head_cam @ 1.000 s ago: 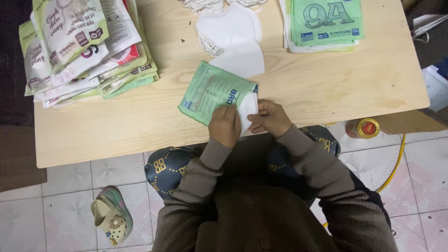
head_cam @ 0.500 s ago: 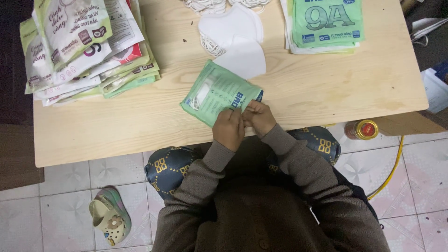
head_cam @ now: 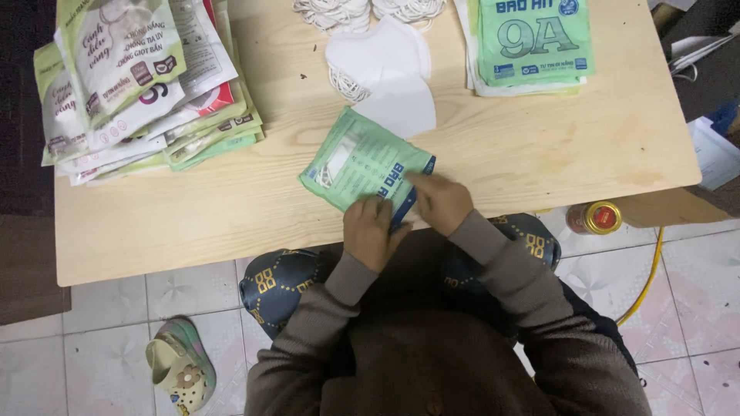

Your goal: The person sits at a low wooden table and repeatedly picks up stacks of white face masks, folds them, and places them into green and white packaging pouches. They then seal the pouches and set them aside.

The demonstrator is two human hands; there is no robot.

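A green flat packet (head_cam: pixel 358 160) lies tilted on the wooden table (head_cam: pixel 231 208), near its front edge. My left hand (head_cam: pixel 374 231) grips the packet's near edge between thumb and fingers. My right hand (head_cam: pixel 441 202) presses along the packet's blue open end, fingers pinched on it. A white face mask (head_cam: pixel 385 65) lies just beyond the packet, with another white piece under it.
A messy pile of filled packets (head_cam: pixel 139 85) sits at the table's left. A neat stack of green packets (head_cam: pixel 532 42) is at the back right. White elastic loops (head_cam: pixel 347 11) lie at the far edge. On the tiled floor are a sandal (head_cam: pixel 181 368), a small can (head_cam: pixel 595 218) and a yellow cable (head_cam: pixel 647 270).
The white mask that stuck out of the packet's end has gone inside. Both hands have shifted along the packet's blue end, and the packet has turned slightly.
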